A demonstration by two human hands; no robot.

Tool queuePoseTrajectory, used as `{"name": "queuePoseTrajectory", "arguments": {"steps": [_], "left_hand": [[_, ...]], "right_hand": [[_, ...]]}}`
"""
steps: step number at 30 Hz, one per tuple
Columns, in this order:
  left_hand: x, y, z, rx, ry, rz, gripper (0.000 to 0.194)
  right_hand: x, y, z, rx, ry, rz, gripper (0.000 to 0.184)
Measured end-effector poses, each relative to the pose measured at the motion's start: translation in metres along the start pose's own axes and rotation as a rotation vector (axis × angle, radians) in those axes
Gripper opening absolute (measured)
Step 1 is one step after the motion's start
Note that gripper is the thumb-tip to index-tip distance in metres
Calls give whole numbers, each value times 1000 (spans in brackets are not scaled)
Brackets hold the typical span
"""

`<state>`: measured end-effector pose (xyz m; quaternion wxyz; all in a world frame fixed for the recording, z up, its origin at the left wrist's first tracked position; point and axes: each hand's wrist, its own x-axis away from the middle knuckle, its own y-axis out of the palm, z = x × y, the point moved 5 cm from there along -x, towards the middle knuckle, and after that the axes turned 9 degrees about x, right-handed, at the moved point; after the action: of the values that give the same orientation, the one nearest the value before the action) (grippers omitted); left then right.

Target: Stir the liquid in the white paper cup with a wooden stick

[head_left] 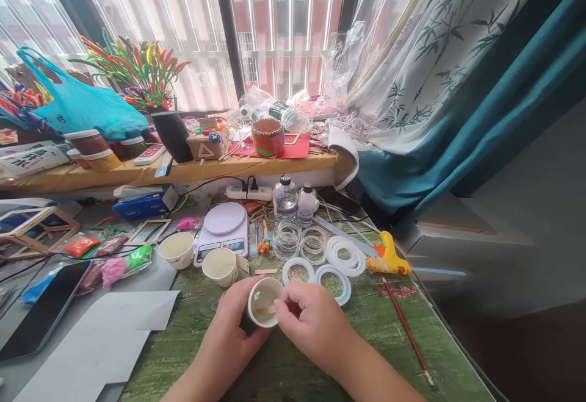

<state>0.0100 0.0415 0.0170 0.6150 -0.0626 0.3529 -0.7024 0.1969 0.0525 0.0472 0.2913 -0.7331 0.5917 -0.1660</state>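
My left hand (233, 329) is wrapped round a white paper cup (251, 305), which tilts slightly toward me. Clear liquid seems to lie inside it. In a pinch, my right hand (315, 323) holds a wooden stick (265, 311) whose end dips into the cup. Just beyond are two more paper cups, one (220, 268) close by and another (176, 251) further left. Beside my right hand lie ring-shaped silicone molds (336, 283), with clear bangles (288, 240) stacked behind them. A loose flat wooden stick (266, 271) rests past the held cup.
A kitchen scale (223, 225) and two clear bottles (285, 201) stand at the back. On the right are a yellow glue gun (389, 257) and a red pencil (407, 332). White sheets (101, 335) and a phone (46, 307) lie left. A crowded sill (293, 163) runs behind.
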Motion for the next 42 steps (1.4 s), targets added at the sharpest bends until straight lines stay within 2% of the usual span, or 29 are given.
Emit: {"name": "queuePoseTrajectory", "arguments": {"steps": [3, 7, 9, 13, 16, 24, 28, 32, 35, 39, 42], "left_hand": [[1, 1, 0, 4, -14, -2, 64], [1, 2, 2, 24, -13, -12, 63], [1, 3, 3, 31, -9, -19, 67], [0, 3, 4, 30, -2, -20, 70], [0, 3, 4, 26, 7, -22, 67], [0, 2, 2, 9, 18, -15, 66], [-1, 2, 3, 10, 22, -17, 66], [0, 2, 2, 8, 18, -20, 64], [1, 3, 0, 7, 15, -28, 65], [1, 2, 0, 6, 5, -24, 64], [-1, 2, 1, 6, 5, -18, 62]], "right_hand": [[1, -2, 1, 26, 25, 35, 28], [0, 0, 6, 54, 64, -4, 31], [0, -4, 8, 88, 88, 31, 32], [0, -4, 6, 39, 59, -31, 31], [0, -6, 5, 44, 58, 14, 30], [1, -5, 0, 28, -49, 7, 35], [0, -9, 2, 67, -30, 50, 35], [0, -7, -1, 12, -118, 16, 32], [-1, -10, 1, 107, -72, 71, 33], [-1, -5, 1, 39, -45, -38, 31], [0, -7, -1, 97, -57, 19, 32]]}}
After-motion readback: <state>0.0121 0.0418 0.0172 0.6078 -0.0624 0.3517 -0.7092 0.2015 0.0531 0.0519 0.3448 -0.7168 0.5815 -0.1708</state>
